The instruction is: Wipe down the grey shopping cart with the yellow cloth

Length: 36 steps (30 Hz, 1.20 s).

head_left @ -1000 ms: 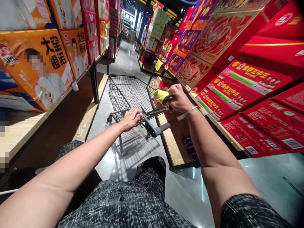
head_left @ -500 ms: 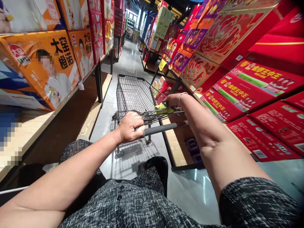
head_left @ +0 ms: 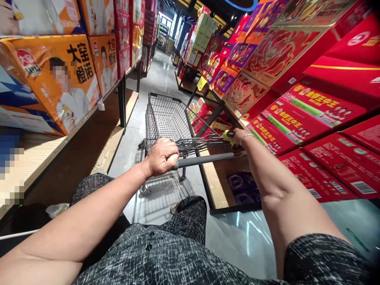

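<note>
A wire shopping cart (head_left: 168, 114) stands in front of me, its basket bare inside as far as I can see. My left hand (head_left: 163, 156) is wrapped round the left end of the grey handlebar (head_left: 204, 159). Over at the cart's right rear corner, my right hand (head_left: 238, 137) is closed on a yellow-green cloth (head_left: 227, 135). The cloth lies against the wire rim, above the right end of the handlebar. A bracelet circles my right wrist. Most of the fingers of that hand are hidden behind it.
Orange drink cartons (head_left: 56, 79) fill the shelf on my left. Red gift boxes (head_left: 297, 114) are stacked on the right, above a low wooden shelf (head_left: 212, 178) with purple packages (head_left: 242, 184). A tiled aisle (head_left: 162, 67) runs ahead between the shelves.
My right hand has moved to the right along the cart's rear rim, taking the cloth to the corner. My left hand stays on the handlebar.
</note>
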Tool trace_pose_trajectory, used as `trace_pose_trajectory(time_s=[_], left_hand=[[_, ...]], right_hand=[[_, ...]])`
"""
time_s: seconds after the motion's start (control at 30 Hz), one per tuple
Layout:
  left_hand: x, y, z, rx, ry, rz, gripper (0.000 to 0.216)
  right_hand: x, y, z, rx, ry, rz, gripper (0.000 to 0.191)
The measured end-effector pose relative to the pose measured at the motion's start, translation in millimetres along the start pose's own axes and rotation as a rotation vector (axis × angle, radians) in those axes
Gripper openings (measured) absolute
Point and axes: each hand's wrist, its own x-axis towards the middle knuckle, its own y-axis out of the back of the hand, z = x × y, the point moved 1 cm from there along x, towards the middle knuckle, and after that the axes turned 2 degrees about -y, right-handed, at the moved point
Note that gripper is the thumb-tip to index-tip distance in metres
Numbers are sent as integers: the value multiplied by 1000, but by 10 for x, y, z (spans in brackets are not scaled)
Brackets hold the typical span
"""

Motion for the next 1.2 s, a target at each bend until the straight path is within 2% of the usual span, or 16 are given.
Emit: trace_pose_trajectory(time_s=[0.1, 0.23, 0.37, 0.5, 0.6, 0.7, 0.77, 0.87, 0.93, 1.07, 1.2], left_hand=[[-9, 7, -25, -47, -3, 28, 37], [-19, 45, -45, -108, -10, 64, 34], [-24, 89, -55, -134, 25, 75, 37], [-43, 78, -106, -99, 40, 111, 56], [-92, 47, -179, -101, 32, 135, 70], [-156, 32, -250, -169, 39, 163, 80], [-185, 43, -287, -221, 46, 211, 87], [-198, 95, -331, -242, 60, 250, 95], [-196, 152, -357, -257, 59, 230, 91], [-202, 319, -402, -217, 74, 152, 75], [-214, 513, -422, -121, 119, 29, 57]], right_hand=[[-288, -99, -117, -154, 25, -133, 46], [-681, -60, -486, -210, 56, -123, 40], [-1058, 136, -878, -193, 208, -117, 36], [-1480, 339, -1296, -166, 378, -36, 32], [-1738, 433, -1502, -7, 580, 19, 31], [-1936, 477, -1549, 259, 900, 151, 45], [-2061, 475, -1504, 351, 1005, 287, 59], [-2260, 432, -1395, 421, 1015, 463, 64], [-2379, 375, -1337, 481, 989, 513, 62], [-2459, 164, -1309, 485, 881, 406, 60], [-2305, -98, -1154, 462, 626, 365, 57]])
